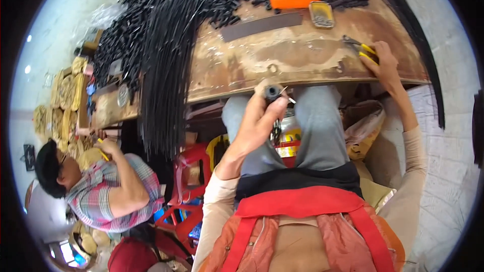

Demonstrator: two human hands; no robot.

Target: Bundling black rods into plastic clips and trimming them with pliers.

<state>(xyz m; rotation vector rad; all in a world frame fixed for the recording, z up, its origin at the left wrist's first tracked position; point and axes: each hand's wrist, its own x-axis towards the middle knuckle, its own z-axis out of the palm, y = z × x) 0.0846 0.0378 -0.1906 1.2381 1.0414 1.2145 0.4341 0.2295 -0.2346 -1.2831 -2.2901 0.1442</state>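
My left hand [261, 121] is closed around a short black tube-like part [273, 92], its hollow round end facing up just off the table's front edge. A thin pale pin or wire sticks out beside that end, near the thumb. Over the right side of the table, my right hand [385, 65] grips yellow-handled pliers [363, 50], whose dark jaws point to the far left. A small ring-shaped piece [273, 68] lies on the wood between the two hands.
Black parts [222, 0] heap across the far side, and long black strips [169, 70] hang over the front edge at left. An orange tray [294, 5], a small metal-filled dish [321, 15] and a dark flat strip [262, 26] lie beyond. Another person [111, 186] sits at left.
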